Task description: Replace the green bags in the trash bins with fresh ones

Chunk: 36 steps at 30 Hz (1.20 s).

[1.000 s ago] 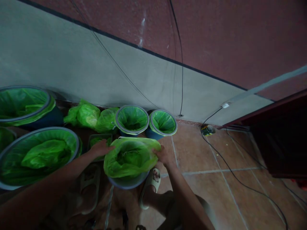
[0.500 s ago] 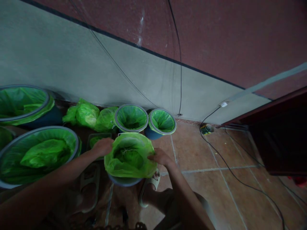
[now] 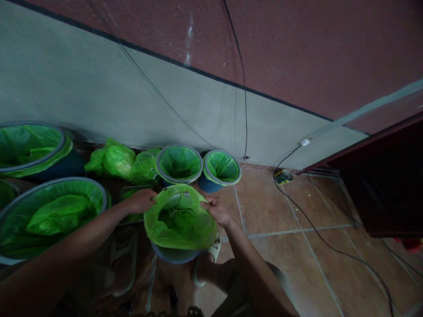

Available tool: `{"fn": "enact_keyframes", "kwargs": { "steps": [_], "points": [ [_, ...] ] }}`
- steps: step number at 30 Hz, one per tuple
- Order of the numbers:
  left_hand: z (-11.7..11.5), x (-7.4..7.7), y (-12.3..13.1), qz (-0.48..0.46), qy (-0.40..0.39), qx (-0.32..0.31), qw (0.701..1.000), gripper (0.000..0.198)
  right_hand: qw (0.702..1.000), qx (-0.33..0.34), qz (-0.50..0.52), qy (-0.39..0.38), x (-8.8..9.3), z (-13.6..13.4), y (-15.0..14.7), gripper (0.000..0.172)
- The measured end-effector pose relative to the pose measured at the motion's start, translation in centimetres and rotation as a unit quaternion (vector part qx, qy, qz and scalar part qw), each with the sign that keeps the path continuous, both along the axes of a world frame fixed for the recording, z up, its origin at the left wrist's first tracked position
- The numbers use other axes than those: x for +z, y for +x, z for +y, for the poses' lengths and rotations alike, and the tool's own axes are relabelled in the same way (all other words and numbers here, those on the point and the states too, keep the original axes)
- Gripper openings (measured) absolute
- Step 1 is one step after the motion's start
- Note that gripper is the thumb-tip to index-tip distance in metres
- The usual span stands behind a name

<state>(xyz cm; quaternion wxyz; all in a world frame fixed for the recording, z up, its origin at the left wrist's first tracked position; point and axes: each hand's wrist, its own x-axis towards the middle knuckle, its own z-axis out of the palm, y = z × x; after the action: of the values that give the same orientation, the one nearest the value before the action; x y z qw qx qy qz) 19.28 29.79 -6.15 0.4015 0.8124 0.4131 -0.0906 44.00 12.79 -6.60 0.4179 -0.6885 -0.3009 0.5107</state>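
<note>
A translucent green plastic bag [image 3: 185, 235] hangs in the mouth of a bucket [image 3: 176, 255] between my feet, its top edge spread wide. On its left edge my left hand [image 3: 142, 201] is closed, pinching the plastic. My right hand [image 3: 218, 211] grips the bag's right edge with bent fingers. Pale thin strands, maybe string, lie inside the bag. Just behind stand two smaller blue bins with grey rims, a left one [image 3: 179, 179] and a right one [image 3: 216, 186], both lined with green bags.
Large lined bins [image 3: 77, 165] stand at the left, one [image 3: 105, 196] with a bunched bag inside. Filled green bags [image 3: 119, 158] lie against the wall [image 3: 185, 101]. A can [image 3: 283, 176] and a black cable [image 3: 324, 240] are on the tiled floor [image 3: 274, 259]. Sandals [image 3: 134, 259] flank the bucket.
My right hand has shifted slightly left and up along the bag's edge. The bag's mouth has drawn narrower at the top, and its front edge hangs a little lower.
</note>
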Motion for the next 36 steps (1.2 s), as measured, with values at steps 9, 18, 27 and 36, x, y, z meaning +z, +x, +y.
{"fn": "enact_keyframes", "kwargs": {
  "steps": [9, 18, 27, 36],
  "points": [
    [1.0, 0.1, -0.6, 0.042, 0.075, -0.063, 0.994, 0.024, 0.999, -0.024, -0.001, 0.043, 0.2, -0.1, 0.1, 0.036],
    [0.6, 0.9, -0.4, 0.0, 0.042, -0.115, 0.993, 0.025, 0.996, 0.004, -0.029, 0.087, 0.7, 0.1, -0.6, 0.036],
    [0.6, 3.2, -0.3, -0.074, -0.086, -0.106, 0.988, 0.033, 0.992, -0.028, 0.035, 0.118, 2.3, 0.3, -1.0, 0.038],
    [1.4, 5.6, -0.8, -0.174, -0.21, 0.056, 0.961, 0.039, 0.972, -0.118, 0.118, 0.166, 6.6, -0.3, -0.6, 0.036]
  ]
}}
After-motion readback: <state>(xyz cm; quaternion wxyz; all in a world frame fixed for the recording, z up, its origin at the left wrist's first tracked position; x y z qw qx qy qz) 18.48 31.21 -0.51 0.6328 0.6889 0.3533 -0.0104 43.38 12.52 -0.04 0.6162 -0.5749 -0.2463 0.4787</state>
